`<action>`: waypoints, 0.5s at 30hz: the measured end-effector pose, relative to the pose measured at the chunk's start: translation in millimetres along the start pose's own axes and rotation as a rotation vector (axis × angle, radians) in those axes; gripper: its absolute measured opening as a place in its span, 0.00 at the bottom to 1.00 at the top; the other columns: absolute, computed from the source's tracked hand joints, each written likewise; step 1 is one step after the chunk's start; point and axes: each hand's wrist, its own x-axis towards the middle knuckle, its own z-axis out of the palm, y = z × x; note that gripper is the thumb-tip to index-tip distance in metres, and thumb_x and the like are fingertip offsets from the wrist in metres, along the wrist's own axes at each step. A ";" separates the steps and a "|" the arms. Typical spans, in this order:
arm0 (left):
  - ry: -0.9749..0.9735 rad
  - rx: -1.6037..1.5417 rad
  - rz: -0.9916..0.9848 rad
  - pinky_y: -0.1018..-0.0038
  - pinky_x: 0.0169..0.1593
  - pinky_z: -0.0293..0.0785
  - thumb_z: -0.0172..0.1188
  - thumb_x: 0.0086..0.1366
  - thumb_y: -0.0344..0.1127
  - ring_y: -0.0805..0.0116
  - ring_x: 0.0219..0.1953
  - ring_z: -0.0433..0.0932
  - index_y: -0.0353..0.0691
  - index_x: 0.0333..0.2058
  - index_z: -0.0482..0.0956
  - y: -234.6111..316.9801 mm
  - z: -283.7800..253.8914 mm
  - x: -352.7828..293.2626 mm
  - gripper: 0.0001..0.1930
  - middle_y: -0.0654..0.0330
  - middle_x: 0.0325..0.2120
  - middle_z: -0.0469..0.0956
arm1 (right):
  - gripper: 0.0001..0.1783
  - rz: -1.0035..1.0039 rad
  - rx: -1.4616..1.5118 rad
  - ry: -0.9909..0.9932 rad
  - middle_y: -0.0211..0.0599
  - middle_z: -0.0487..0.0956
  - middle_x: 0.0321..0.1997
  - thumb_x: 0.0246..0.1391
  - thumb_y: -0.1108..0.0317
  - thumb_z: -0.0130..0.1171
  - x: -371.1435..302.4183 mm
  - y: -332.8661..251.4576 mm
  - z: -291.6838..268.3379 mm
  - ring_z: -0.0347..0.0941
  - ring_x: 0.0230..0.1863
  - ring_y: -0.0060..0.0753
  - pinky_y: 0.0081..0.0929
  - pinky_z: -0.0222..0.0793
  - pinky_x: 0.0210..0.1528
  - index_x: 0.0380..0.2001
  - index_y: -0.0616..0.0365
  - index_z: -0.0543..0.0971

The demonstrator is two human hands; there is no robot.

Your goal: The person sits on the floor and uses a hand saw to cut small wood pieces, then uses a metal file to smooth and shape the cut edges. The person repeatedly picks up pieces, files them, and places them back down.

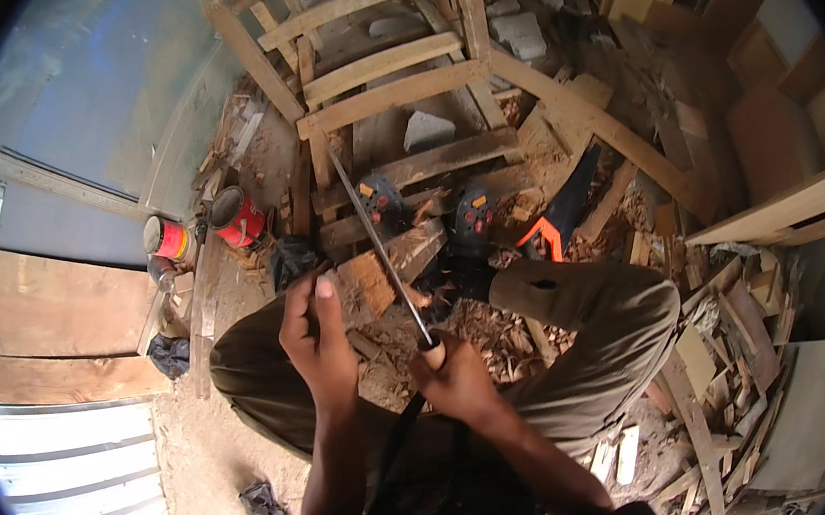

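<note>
My right hand (460, 378) is closed around the pale handle of a long, thin metal tool (375, 232), which looks much like a file. The shaft slants up and to the left, away from me, passing over a wood block (367, 283) with a bright, freshly worked face. Whether the shaft touches the block I cannot tell. To the left of the tool, my left hand (317, 333) is raised, its fingers loosely bent and apart from the shaft. Nothing shows in it.
Wood chips (504, 343) cover the ground between my bent legs. An orange-handled tool (543, 236) with a dark blade lies by my right knee. A slatted wooden frame (381, 78) stands ahead. Two red cans (239, 219) sit at left; scrap boards (710, 389) pile up at right.
</note>
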 end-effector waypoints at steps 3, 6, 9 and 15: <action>-0.014 -0.027 -0.009 0.82 0.40 0.66 0.56 0.73 0.36 0.80 0.36 0.71 0.29 0.46 0.79 -0.9 -3.8 -2.6 0.13 0.65 0.36 0.77 | 0.07 0.046 0.015 -0.063 0.31 0.74 0.19 0.52 0.71 0.61 -2.8 18.4 -2.0 0.68 0.21 0.20 0.28 0.65 0.25 0.31 0.63 0.76; -0.006 -0.044 -0.001 0.86 0.35 0.60 0.56 0.73 0.36 0.84 0.30 0.64 0.30 0.44 0.80 -3.3 -4.0 -3.2 0.13 0.70 0.32 0.74 | 0.08 -0.035 0.102 -0.051 0.28 0.72 0.19 0.52 0.69 0.63 -6.3 21.7 -12.6 0.66 0.22 0.19 0.28 0.64 0.25 0.29 0.62 0.76; 0.016 -0.105 -0.037 0.85 0.34 0.59 0.56 0.73 0.37 0.84 0.30 0.64 0.30 0.44 0.79 -5.7 -3.3 -2.5 0.14 0.71 0.31 0.73 | 0.09 -0.059 0.180 0.031 0.23 0.72 0.19 0.58 0.70 0.61 0.6 15.3 -24.7 0.64 0.20 0.13 0.22 0.60 0.22 0.27 0.60 0.74; -0.029 -0.149 -0.152 0.85 0.35 0.60 0.56 0.73 0.37 0.85 0.31 0.65 0.30 0.48 0.77 -0.9 -5.6 -4.1 0.15 0.70 0.32 0.74 | 0.09 0.129 0.125 0.132 0.30 0.75 0.20 0.58 0.68 0.62 8.6 8.5 -33.4 0.67 0.22 0.17 0.26 0.65 0.25 0.33 0.65 0.77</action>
